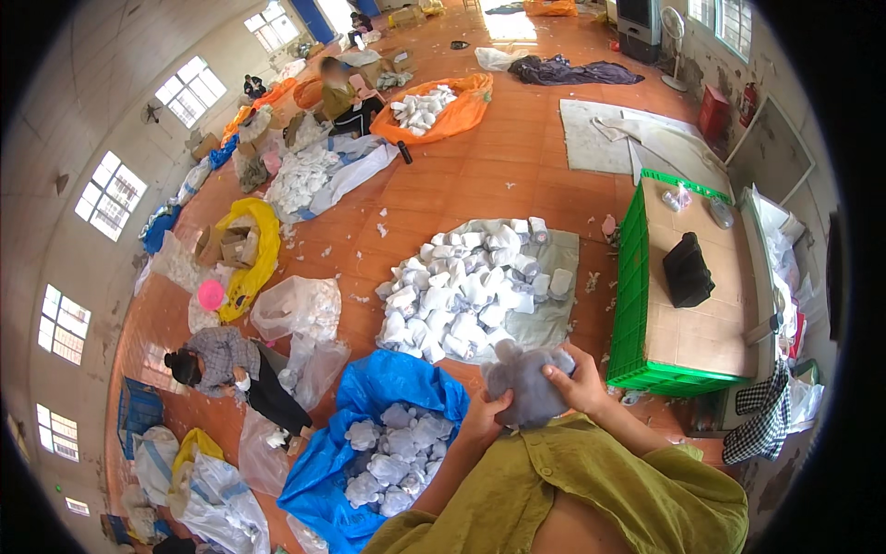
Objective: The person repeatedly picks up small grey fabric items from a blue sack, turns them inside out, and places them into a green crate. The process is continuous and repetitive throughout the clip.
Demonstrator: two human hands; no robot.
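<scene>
Grey, fluffy, rounded plush piece [528,386] is before the olive buttoned shirt [591,480]; the left hand [486,413] and the right hand [581,383] pinch its sides, their far fingers hidden. Crinkled blue plastic sack [388,371] contains lumpy pale-grey plush pieces [399,452]; round orange plastic sack [473,95] contains small white pieces [422,111]. Brown cardboard [688,337] hides the green plastic crate's [628,282] inside.

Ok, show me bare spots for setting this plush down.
For the plush: the cardboard top, nearer than the black box; the floor between the white heap and orange sack. Crowded: the heap, and the blue sack holding grey pieces.
</scene>
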